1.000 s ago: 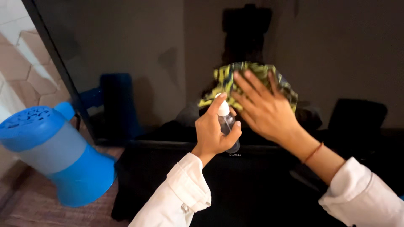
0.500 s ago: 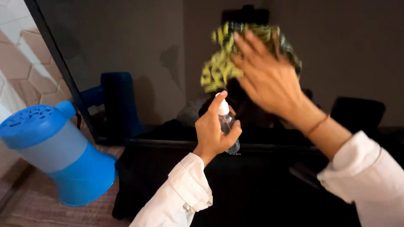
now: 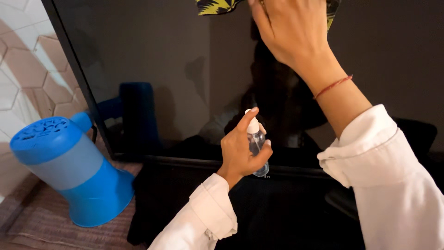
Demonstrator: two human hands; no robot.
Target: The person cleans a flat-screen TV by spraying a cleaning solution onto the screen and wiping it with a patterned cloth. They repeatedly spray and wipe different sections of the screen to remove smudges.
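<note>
My left hand [image 3: 240,150] grips a small clear spray bottle [image 3: 257,143] with a white nozzle, the index finger resting on its top. It is held close to the lower edge of a large dark screen [image 3: 152,60]. High up, my right hand [image 3: 291,28] presses a yellow and black patterned cloth [image 3: 217,5] flat against the screen, with the fingers running out of the top of the view. A thin red thread circles the right wrist. Both arms wear white sleeves.
A blue and grey megaphone-shaped device [image 3: 69,171] lies on a woven mat [image 3: 46,229] at the left, reflected in the glass. Pale hexagon wall tiles [image 3: 23,74] rise behind it. A black stand or cabinet [image 3: 185,199] sits under the screen.
My right hand has slid the cloth upward across the screen, from the middle to the top edge of the view. The left hand with the bottle has stayed in place.
</note>
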